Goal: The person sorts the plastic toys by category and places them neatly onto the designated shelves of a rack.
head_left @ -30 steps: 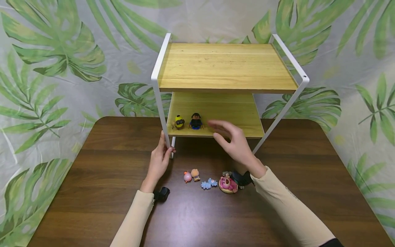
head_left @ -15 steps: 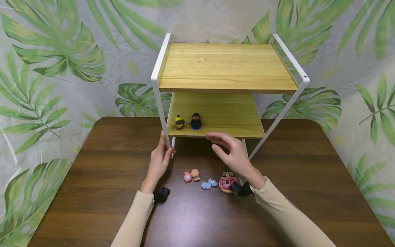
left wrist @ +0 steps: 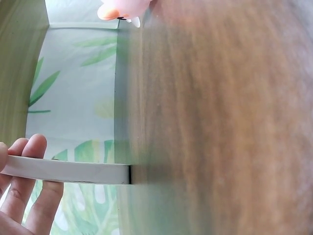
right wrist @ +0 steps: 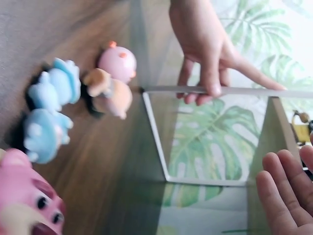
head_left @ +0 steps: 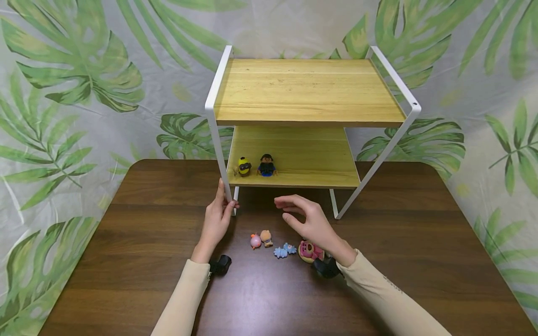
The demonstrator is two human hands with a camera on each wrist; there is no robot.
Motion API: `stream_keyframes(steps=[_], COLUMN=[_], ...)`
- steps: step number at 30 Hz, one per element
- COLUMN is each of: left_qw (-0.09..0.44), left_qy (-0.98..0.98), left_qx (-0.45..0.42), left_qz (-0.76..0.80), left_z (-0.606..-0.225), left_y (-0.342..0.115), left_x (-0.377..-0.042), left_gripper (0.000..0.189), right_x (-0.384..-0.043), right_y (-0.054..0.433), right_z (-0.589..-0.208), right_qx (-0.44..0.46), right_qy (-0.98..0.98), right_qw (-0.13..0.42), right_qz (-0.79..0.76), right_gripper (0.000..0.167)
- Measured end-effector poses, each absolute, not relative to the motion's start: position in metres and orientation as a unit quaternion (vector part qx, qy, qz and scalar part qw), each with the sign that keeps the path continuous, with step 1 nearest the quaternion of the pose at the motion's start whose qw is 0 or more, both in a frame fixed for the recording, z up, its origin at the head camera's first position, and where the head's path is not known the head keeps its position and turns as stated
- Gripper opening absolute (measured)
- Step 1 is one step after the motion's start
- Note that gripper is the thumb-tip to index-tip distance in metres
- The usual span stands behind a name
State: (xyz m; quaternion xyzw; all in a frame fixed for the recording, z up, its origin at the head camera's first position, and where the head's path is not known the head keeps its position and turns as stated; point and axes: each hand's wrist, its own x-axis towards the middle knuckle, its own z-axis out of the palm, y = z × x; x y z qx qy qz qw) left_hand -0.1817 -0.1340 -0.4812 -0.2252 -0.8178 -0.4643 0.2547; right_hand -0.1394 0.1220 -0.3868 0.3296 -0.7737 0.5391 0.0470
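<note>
The two-tier shelf point(head_left: 308, 91), likely stiff, stands at the left hand point(head_left: 215, 225), which grips its white leg point(left wrist: 88, 171). The right hand point(head_left: 312, 224) hovers empty, loosely arched, half spread. On its near side, the pink bear figurine point(head_left: 309, 251) looks light, smooth; pinch its sides.

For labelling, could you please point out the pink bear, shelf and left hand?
Pink bear point(right wrist: 25, 198): right wrist view, its head.
Shelf point(head_left: 311, 91): head view, top board.
Left hand point(head_left: 215, 220): head view, below its fingers.

Lower shelf point(head_left: 313, 156) passable at right, figurines point(head_left: 266, 167) blocking left
</note>
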Motion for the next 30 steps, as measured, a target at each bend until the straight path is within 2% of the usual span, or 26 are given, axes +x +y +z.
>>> stream_keyframes(steps=[9,14,24,30], left_qw=[0.264,0.267,0.256,0.253], left_qy=[-0.815,-0.812,-0.816,-0.817], left_qx=[-0.229,-0.232,-0.223,-0.221], left_qz=[-0.462,-0.463,-0.469,-0.468], left_z=[-0.484,-0.483,-0.482,-0.482], left_y=[-0.134,-0.134,-0.134,-0.134], left_x=[-0.183,-0.182,-0.182,-0.182], left_gripper=[0.097,0.098,0.099,0.099], right_x=[-0.148,-0.142,-0.144,-0.143], right_y=[0.122,0.118,0.110,0.103], right_z=[-0.427,-0.425,-0.450,-0.454], right_qx=[0.334,0.333,0.331,0.342], right_qy=[-0.780,-0.788,-0.808,-0.822], right_qw=[0.011,-0.013,-0.061,-0.060], right_qz=[0.529,0.517,0.484,0.452], right_gripper=[0.036,0.036,0.039,0.040])
